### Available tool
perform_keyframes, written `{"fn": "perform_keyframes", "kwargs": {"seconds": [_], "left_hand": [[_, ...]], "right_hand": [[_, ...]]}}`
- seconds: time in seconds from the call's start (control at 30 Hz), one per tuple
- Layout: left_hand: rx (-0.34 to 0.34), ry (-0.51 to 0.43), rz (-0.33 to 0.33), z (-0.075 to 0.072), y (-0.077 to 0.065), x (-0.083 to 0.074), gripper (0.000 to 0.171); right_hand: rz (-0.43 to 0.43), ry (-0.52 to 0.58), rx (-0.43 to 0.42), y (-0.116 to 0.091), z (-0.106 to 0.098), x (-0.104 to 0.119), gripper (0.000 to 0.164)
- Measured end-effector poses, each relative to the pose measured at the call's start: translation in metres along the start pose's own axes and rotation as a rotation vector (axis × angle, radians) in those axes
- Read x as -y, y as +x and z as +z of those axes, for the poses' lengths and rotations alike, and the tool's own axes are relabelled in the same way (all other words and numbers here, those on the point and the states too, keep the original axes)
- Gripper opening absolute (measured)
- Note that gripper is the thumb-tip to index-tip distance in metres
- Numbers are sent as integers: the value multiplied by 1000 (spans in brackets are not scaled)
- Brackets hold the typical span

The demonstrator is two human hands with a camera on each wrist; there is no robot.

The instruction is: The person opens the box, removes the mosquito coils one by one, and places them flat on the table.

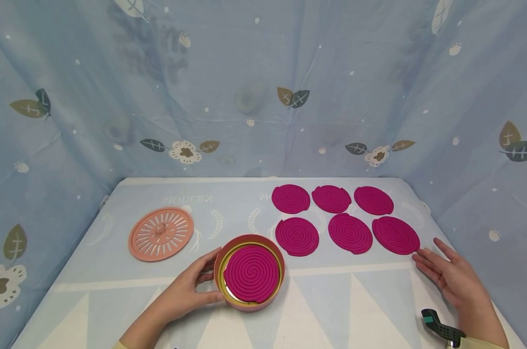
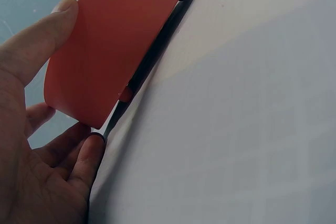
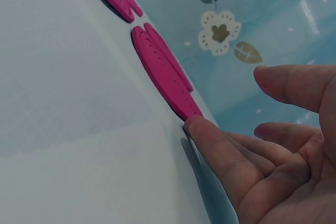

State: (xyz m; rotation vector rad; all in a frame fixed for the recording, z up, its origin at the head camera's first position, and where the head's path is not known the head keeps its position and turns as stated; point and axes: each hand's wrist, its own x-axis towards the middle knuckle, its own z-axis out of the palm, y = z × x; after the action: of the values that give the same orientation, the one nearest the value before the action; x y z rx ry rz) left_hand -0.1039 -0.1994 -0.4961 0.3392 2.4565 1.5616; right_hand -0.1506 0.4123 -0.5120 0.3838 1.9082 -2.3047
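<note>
My left hand point(image 1: 188, 292) holds the side of a round coral mosquito coil holder point(image 1: 251, 309), its thumb at the near side and its fingers behind. Inside the holder's gold-coloured rim lies a magenta mosquito coil point(image 1: 252, 273). In the left wrist view, the holder's orange-red wall point(image 2: 107, 45) stands low on small feet over the table. My right hand point(image 1: 453, 278) is at the right with its thumb spread apart. Its fingertips point(image 3: 197, 124) touch the edge of the nearest magenta coil point(image 1: 396, 235), which lies flat on the table.
Several other magenta coils, one of them point(image 1: 297, 236) near the holder, lie in two rows at the back right. A slotted coral lid point(image 1: 161, 234) with a small knob lies at the left. Patterned blue cloth point(image 1: 255, 97) hangs behind and along both sides of the table.
</note>
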Motion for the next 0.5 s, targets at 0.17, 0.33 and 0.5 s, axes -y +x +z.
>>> {"fn": "perform_keyframes", "kwargs": {"seconds": [0.17,0.33,0.5], "left_hand": [[-1,-3,-15,1,0,0,98],[1,9,-25,1,0,0,98],[-3,11,-28,1,0,-1,98]], "right_hand": [[0,21,5,1,-2,1,96],[-13,59,9,-2,-1,7,93],[-99,1,106,-6,12,15,81]]}}
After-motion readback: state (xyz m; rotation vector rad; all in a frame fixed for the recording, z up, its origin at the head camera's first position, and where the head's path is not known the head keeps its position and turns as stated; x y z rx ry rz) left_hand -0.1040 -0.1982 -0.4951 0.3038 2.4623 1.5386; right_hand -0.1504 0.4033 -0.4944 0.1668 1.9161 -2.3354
